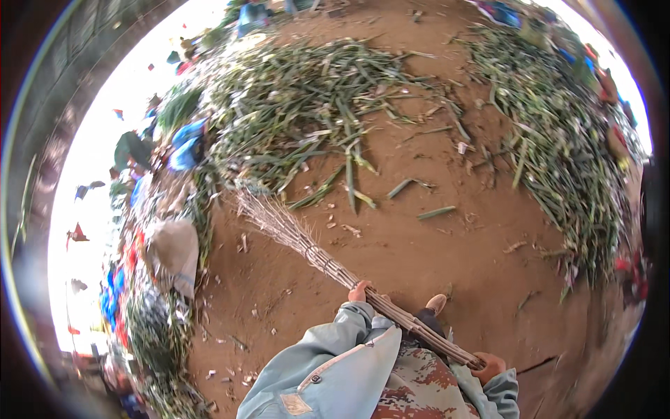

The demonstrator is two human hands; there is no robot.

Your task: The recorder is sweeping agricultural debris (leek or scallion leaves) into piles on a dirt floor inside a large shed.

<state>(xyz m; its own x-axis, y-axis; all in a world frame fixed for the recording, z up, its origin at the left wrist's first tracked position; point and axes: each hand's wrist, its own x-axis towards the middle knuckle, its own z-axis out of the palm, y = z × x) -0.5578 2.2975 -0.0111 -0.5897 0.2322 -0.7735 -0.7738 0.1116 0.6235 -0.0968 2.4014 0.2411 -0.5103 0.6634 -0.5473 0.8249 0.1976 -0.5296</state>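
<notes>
A long broom of bundled twigs [326, 265] slants across my front, its bristles reaching to the far left. My left hand [359, 292] is wrapped round the middle of the bundle, while my right hand [489, 367] grips the butt end near my right side. The bristle tips meet the near edge of a large heap of green leafy stalks [279, 105]. Just right of the tips, loose stalks [351, 183] lie on the brown dirt floor [419, 244].
Another long heap of green stalks [551, 153] runs along the right side. A whitish sack [172, 255] and a blue bag [187, 145] sit at the left, above a smaller stalk pile [160, 342]. My shoe [436, 303] shows below the broom.
</notes>
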